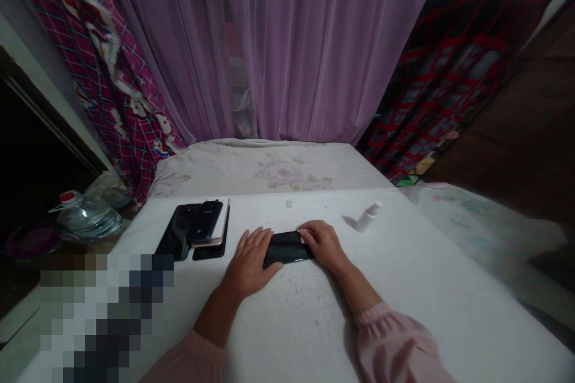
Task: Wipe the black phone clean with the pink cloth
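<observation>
A dark, glossy phone (287, 249) lies flat on the white table, sideways in front of me. My left hand (251, 260) is at its left end, holding it between the fingers at the far corner and the thumb along the near edge. The fingers of my right hand (324, 243) are pinched over the phone's right end. Between them shows a small pale pink-white piece (305, 234), perhaps cloth or tissue, pressed against the phone's surface; most of it is hidden. Right of that hand stands a small white bottle (369, 217) with a narrow top.
On the left of the table (422, 287) are several dark phones or tablets (176, 228), partly stacked, with a dark blue phone (207, 219) on top. A tiny pale square (289, 204) lies farther back. A clear water jug (90, 212) stands beyond the left edge. Purple curtains (305, 42) hang behind.
</observation>
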`<act>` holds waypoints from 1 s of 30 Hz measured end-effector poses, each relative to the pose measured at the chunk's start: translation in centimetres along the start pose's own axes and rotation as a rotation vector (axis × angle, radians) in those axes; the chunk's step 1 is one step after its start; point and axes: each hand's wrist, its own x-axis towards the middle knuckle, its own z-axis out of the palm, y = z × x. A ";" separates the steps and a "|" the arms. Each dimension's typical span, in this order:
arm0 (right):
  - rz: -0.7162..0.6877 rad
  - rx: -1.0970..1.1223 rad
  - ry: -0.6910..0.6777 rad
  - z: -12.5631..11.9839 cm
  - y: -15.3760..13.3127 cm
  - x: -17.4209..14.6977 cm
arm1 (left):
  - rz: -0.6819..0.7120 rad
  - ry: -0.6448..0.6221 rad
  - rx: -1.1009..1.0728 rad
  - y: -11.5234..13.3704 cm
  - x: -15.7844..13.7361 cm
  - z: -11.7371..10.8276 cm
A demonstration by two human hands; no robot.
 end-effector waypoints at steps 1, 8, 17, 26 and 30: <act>0.002 -0.007 0.003 0.0 0.0 0.0 | 0.004 0.006 0.002 0.0 0.0 0.0; -0.147 0.262 -0.232 -2.6 1.0 -0.7 | 0.027 0.009 0.042 -0.3 -0.1 0.3; -0.142 0.263 -0.222 -2.7 1.2 -0.8 | 0.044 0.009 0.062 -0.5 -0.1 0.6; -0.001 -0.043 -0.039 -0.9 -0.4 -1.2 | 0.031 -0.056 0.093 -0.6 -0.1 0.1; 0.040 -0.106 0.011 -0.7 -1.9 -3.8 | 0.017 -0.031 0.118 0.6 -0.4 -0.3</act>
